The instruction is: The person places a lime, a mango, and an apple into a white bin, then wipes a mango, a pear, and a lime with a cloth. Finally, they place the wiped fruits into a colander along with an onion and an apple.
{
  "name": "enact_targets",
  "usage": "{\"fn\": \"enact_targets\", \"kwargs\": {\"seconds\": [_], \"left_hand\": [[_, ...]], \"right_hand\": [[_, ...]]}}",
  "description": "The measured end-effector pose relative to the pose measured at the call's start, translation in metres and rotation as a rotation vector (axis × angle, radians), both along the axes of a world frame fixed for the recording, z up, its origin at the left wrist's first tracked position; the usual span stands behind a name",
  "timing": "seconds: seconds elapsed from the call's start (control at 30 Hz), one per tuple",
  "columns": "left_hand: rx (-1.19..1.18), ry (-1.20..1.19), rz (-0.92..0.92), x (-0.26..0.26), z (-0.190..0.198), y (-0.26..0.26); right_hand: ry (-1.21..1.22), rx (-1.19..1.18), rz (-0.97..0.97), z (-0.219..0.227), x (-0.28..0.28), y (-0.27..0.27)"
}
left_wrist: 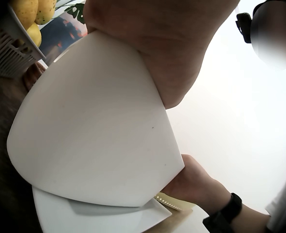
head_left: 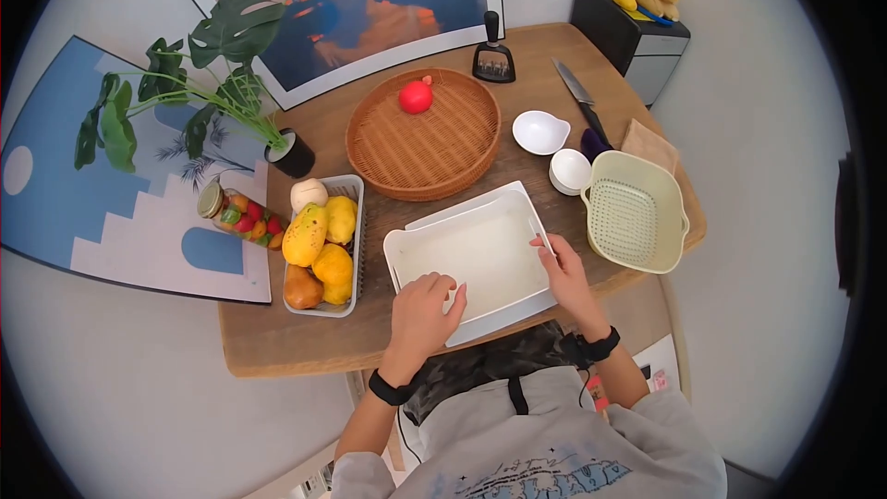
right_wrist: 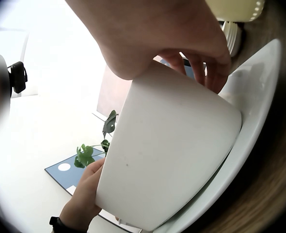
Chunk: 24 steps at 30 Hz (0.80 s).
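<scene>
A white bin (head_left: 480, 254) stands at the table's near edge, over a second white piece (head_left: 510, 316) that shows below its front side. My left hand (head_left: 427, 314) holds the bin's near left rim, its fingers bent over the edge. At the right end, my right hand (head_left: 568, 282) grips the rim beside the handle slot. The left wrist view has the bin's outer wall (left_wrist: 89, 121) close up, under my left hand (left_wrist: 157, 43). In the right wrist view the bin (right_wrist: 167, 141) sits on the wider white piece (right_wrist: 262, 77), and my right hand's fingers (right_wrist: 197, 68) reach over its rim.
Left of the bin are a grey basket (head_left: 360, 212) of fruit, a jar (head_left: 245, 212) and a potted plant (head_left: 291, 155). Behind lies a round wicker tray (head_left: 407, 152) with a red item. On the right are white bowls (head_left: 540, 132), a green colander (head_left: 637, 212) and a knife (head_left: 573, 83).
</scene>
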<state>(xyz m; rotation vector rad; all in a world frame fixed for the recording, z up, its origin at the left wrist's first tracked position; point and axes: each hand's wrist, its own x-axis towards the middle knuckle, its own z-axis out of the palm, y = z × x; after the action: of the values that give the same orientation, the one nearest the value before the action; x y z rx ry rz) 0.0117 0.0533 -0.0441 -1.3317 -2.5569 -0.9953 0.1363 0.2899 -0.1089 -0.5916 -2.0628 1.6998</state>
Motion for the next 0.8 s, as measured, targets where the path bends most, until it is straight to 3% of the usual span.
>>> {"fn": "enact_targets", "kwargs": {"seconds": [0.6, 0.8], "left_hand": [[0.028, -0.006, 0.052, 0.0041, -0.0024, 0.0000], [0.033, -0.011, 0.049, 0.0034, 0.0002, -0.0001]], "right_hand": [[0.090, 0.137, -0.015, -0.0061, -0.0041, -0.0001], [-0.003, 0.030, -0.014, 0.0012, -0.0017, -0.0029]]}}
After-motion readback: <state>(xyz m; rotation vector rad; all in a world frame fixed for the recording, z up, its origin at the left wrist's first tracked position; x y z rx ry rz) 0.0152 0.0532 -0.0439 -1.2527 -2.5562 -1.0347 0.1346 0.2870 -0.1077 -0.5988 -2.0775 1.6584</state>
